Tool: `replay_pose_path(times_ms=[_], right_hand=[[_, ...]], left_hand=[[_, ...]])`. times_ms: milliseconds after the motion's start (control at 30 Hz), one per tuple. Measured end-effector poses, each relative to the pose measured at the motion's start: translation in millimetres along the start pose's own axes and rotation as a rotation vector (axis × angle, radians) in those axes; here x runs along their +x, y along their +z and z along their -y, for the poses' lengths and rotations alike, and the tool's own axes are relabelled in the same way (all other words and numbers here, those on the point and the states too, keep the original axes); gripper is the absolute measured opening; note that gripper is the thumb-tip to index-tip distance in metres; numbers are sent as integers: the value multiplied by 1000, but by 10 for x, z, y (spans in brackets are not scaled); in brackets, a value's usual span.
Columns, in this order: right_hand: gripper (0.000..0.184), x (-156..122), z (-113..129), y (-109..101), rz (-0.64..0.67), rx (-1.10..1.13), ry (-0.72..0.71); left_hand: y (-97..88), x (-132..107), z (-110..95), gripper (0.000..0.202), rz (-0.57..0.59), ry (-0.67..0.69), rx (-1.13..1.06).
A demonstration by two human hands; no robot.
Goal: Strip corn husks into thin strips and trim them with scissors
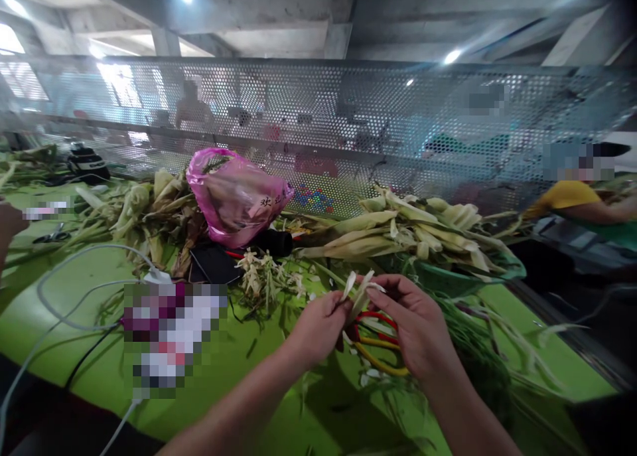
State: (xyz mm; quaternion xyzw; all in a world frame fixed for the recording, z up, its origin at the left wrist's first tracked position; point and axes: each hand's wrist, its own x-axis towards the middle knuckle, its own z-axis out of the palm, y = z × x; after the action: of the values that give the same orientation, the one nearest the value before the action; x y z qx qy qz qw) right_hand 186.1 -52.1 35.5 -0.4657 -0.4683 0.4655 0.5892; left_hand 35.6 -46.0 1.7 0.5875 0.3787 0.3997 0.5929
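Note:
In the middle of the head view I hold a small bundle of pale corn husk strips (359, 298) over the table. My left hand (316, 326) pinches it from the left, thumb on top. From the other side, my right hand (418, 323) is closed on the strips with thumb and fingers. Red and yellow handle loops, apparently of scissors (383, 364), lie just below the bundle and partly behind my right hand; their blades are hidden. A heap of green strands (470, 350) lies to the right of my right hand.
Long corn husks (363, 233) overflow a green basin (502, 270). A pink plastic bag (233, 200) stands on more husks. Cream husk pieces (259, 277), a white cable (74, 260) and blurred items lie left on the green table (233, 389). Behind runs a perforated metal screen (308, 104); another person (572, 194) sits right.

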Motion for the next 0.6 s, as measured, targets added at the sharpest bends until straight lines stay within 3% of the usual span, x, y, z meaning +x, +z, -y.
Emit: replay_pose_path(times_ms=[267, 433, 600], right_hand=[[32, 21, -34, 26, -19, -57, -37], [49, -11, 35, 82, 32, -68, -15], [48, -30, 91, 72, 95, -63, 24]], left_hand=[[-15, -54, -52, 34, 36, 13, -27], [-43, -74, -64, 45, 94, 63, 148], [-70, -83, -85, 51, 117, 94, 234]])
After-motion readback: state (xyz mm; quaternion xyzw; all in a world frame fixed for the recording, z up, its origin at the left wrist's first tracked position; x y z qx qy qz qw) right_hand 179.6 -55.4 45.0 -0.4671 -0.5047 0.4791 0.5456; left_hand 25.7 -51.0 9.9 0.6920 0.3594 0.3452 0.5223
